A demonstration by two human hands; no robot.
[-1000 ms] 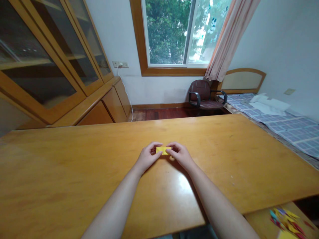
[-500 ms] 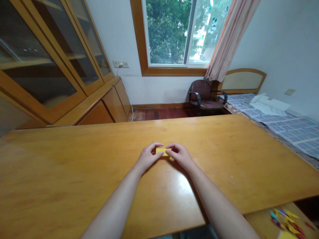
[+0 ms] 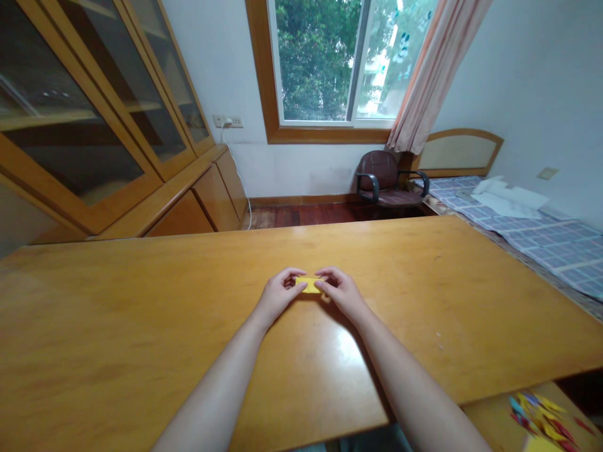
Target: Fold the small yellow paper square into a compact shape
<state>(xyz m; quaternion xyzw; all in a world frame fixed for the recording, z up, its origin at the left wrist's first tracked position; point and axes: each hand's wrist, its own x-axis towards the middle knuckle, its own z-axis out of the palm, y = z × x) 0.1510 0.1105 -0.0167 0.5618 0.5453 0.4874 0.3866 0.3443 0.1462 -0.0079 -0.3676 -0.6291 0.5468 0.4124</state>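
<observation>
A small folded piece of yellow paper lies on the wooden table near its middle. My left hand pinches its left end with curled fingers. My right hand pinches its right end the same way. Both hands rest on the tabletop and meet over the paper, so most of it is hidden by the fingers.
A pile of several small coloured folded papers lies on a lower surface at the bottom right. Glass-door cabinets stand at the left. A brown chair and a bed are beyond the table, under the window.
The hands have closed in slightly on the yellow paper, and less of it shows than a second ago. They stay at the same spot on the table.
</observation>
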